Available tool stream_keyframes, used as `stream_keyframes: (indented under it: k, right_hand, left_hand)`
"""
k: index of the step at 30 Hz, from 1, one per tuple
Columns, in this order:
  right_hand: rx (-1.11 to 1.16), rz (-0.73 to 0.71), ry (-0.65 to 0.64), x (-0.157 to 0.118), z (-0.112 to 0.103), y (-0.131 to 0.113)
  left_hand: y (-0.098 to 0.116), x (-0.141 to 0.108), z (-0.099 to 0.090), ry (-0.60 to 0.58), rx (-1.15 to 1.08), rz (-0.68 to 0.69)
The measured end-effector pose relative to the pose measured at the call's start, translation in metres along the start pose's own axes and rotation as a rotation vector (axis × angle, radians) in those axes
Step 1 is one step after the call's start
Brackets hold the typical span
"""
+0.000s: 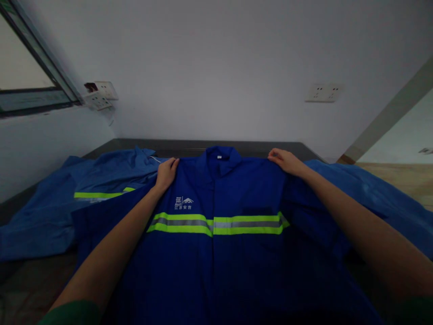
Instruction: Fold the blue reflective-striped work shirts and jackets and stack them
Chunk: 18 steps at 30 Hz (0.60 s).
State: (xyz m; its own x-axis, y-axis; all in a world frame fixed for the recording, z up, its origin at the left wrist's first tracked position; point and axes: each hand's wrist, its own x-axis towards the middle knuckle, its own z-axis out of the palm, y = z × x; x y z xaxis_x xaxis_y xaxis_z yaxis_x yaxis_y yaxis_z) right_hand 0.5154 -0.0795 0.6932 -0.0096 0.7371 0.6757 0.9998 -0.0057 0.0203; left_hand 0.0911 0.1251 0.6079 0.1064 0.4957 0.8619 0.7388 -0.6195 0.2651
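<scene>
A dark blue work jacket (243,192) lies spread front side up, its collar at the far end. It carries a yellow-green and silver reflective band across the chest and a white logo with lettering. My left hand (167,174) grips the jacket's shoulder seam on the left, fingers closed on the cloth. On the other shoulder, my right hand (285,160) pinches the fabric near the sleeve top. Both forearms reach over the sleeves and partly cover them. The jacket's lower part fades into shadow.
Lighter blue garments lie beneath and beside it: one with a reflective stripe (101,174) at left, another (368,189) at right. The dark table (189,144) meets a white wall. Sockets (324,93) are on the wall at right, others (103,94) at left near a window.
</scene>
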Motion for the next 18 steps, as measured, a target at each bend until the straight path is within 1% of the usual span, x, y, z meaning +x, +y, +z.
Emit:
stream_keyframes:
  k: [1, 2, 4, 6, 7, 9, 11, 13, 15, 18]
  right_hand:
    - [0.000, -0.031, -0.033, 0.010, -0.006, 0.007]
    - [-0.022, -0.030, -0.062, 0.019, -0.009, 0.012]
    - [-0.126, 0.067, -0.102, 0.030, -0.001, 0.017]
    - [-0.237, 0.197, -0.124, 0.033, 0.020, 0.014]
    - [-0.267, 0.245, -0.121, 0.032, 0.033, 0.011]
    - [-0.272, 0.284, -0.094, 0.029, 0.057, 0.002]
    - [-0.242, 0.264, -0.078, 0.029, 0.075, -0.007]
    - [-0.182, 0.205, -0.104, 0.032, 0.085, -0.013]
    - [-0.100, 0.142, -0.147, 0.036, 0.090, -0.015]
    - [0.015, 0.081, -0.190, 0.039, 0.094, -0.016]
  left_hand:
    - [-0.001, 0.005, 0.000, -0.035, 0.024, -0.007]
    - [-0.002, 0.009, 0.001, -0.089, 0.055, -0.007]
    - [-0.001, 0.014, 0.010, -0.220, 0.146, 0.004]
    - [0.003, 0.014, 0.023, -0.301, 0.252, 0.026]
    - [0.006, 0.013, 0.030, -0.308, 0.296, 0.037]
    - [0.012, 0.013, 0.044, -0.295, 0.319, 0.056]
    - [0.018, 0.017, 0.056, -0.300, 0.223, 0.085]
    - [0.023, 0.023, 0.065, -0.349, 0.070, 0.136]
    - [0.027, 0.028, 0.073, -0.389, -0.042, 0.184]
    - [0.031, 0.030, 0.077, -0.389, -0.120, 0.206]
